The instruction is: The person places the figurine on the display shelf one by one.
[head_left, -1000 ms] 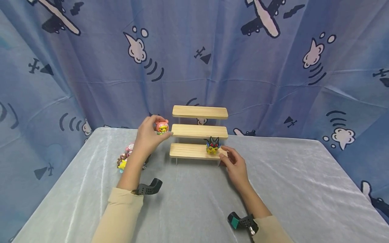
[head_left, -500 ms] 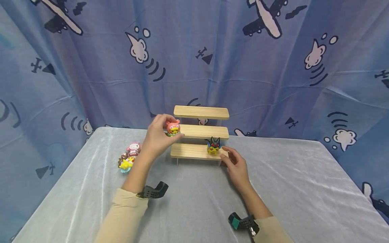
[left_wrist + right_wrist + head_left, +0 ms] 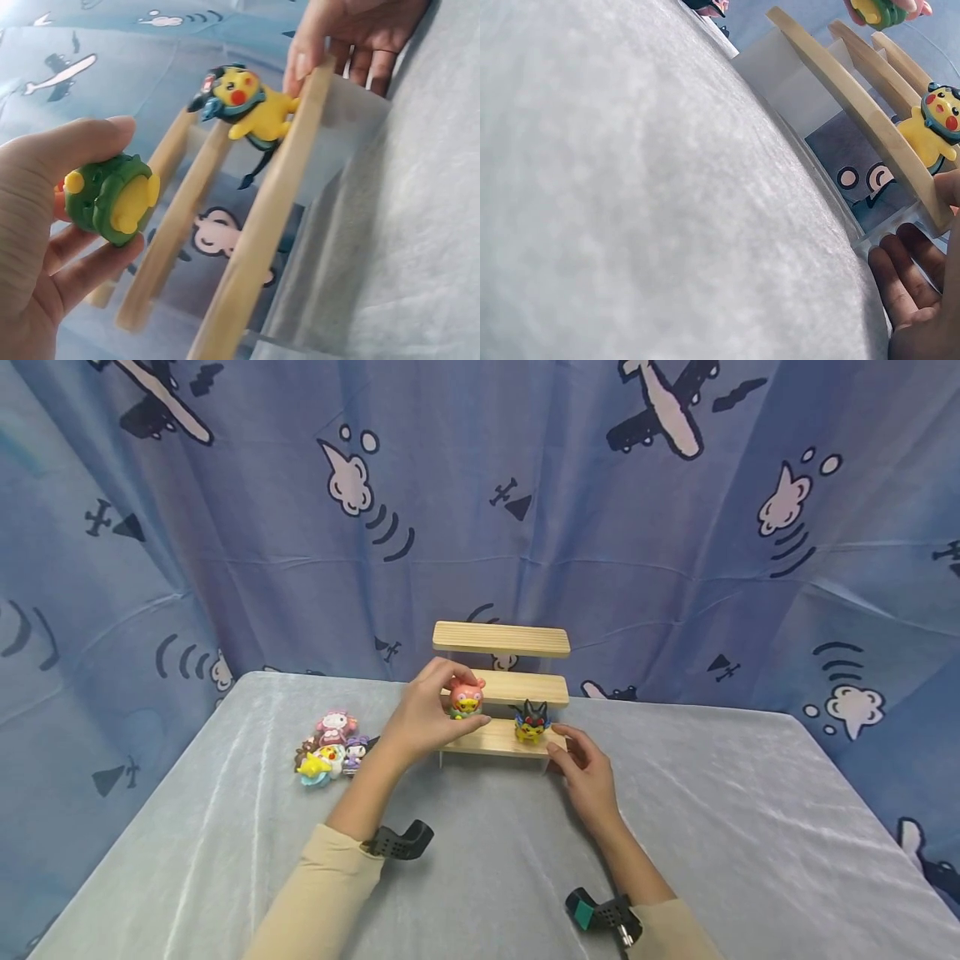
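Left hand (image 3: 426, 714) pinching, right hand (image 3: 590, 774) gripping

I see figurines (image 3: 327, 752) clustered on grey cloth (image 3: 480, 868). My left hand clamps a pink-hooded Pikachu figurine (image 3: 467, 697) at the wooden stand (image 3: 501, 638)'s left side. A black-hooded Pikachu (image 3: 531, 722) stands on the bottom shelf (image 3: 487, 742); my right hand grips that shelf's right end.

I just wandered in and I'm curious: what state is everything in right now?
Pink-hooded figure: held in the air
Left hand: fingers gripping that figure
Black-eared figure: standing on the bottom shelf
Right hand: fingers gripping that shelf's right end
Wooden stand: upright
Other figures: huddled together on the table
Curtain: hanging, creased
Wrist devices: worn, one per wrist
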`<state>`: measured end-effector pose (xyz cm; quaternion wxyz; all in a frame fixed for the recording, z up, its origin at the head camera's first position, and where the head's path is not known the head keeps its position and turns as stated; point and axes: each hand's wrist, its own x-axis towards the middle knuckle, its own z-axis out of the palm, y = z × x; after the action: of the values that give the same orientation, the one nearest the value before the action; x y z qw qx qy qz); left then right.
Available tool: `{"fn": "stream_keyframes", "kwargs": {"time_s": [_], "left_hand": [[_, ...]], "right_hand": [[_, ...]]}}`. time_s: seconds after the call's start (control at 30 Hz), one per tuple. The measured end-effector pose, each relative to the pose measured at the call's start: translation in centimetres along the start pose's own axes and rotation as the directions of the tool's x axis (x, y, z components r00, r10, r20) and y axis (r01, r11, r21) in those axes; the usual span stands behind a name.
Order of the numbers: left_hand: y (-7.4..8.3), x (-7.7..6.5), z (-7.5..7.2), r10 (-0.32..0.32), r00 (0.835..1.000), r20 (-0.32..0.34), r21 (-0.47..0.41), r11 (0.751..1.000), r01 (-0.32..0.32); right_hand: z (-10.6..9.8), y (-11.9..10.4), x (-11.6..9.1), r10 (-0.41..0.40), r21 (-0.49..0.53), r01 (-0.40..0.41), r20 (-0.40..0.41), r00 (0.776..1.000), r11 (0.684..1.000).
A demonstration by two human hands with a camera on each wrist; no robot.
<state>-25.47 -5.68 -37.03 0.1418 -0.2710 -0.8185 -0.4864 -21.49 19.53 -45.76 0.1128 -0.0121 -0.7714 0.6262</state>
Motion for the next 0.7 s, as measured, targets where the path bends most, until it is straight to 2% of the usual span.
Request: {"fn": "stream_keyframes", "kwargs": {"time_s": [0.3, 0.53, 0.7], "left_hand": [[-0.6, -0.2, 1.7, 0.089, 0.996, -0.030, 0.123, 0.989, -0.084], [-1.2, -0.5, 3.0, 0.142, 0.988, -0.063, 0.141, 0.981, -0.132], [-1.3, -0.7, 3.6, 0.148, 0.987, -0.057, 0.157, 0.978, -0.137]], "right_hand": [[0.0, 0.1, 0.0, -0.003, 0.008, 0.003, -0.004, 1.000, 1.000], [0.0, 0.1, 0.0, 0.002, -0.013, -0.002, 0.001, 1.000, 1.000], [0.0, 0.1, 0.0, 0.004, -0.003, -0.004, 0.006, 1.000, 1.000]]}}
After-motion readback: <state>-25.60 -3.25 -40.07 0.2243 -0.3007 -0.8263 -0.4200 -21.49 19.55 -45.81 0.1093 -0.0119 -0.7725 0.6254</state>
